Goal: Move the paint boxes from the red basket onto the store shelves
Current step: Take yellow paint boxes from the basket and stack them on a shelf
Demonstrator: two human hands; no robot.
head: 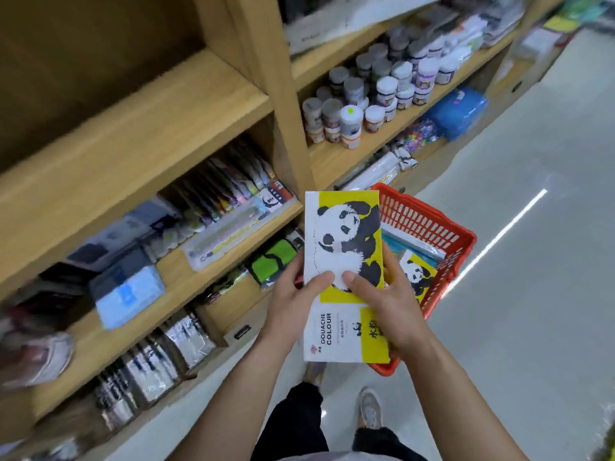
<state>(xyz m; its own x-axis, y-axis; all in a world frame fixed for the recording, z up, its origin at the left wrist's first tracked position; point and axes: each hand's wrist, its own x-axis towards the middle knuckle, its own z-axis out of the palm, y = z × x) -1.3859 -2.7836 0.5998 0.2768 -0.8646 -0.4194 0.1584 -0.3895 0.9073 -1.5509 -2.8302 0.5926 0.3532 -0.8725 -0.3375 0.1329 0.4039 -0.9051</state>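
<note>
Yellow-and-white panda gouache box [344, 261] at frame centre, left hand [293, 304] and right hand [387, 304] clamped on its sides; stiff, probably light, best gripped by edges above red basket [432, 227].

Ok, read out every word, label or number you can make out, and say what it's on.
"GOUACHE COLOUR": on the paint box held by the left hand and right hand.
Chinese characters on its yellow patch: partly covered by the right hand, unreadable.
The small print beside it: too small.
The second panda box in the red basket: no readable text.
The jar labels on the shelf: blurred.
</note>
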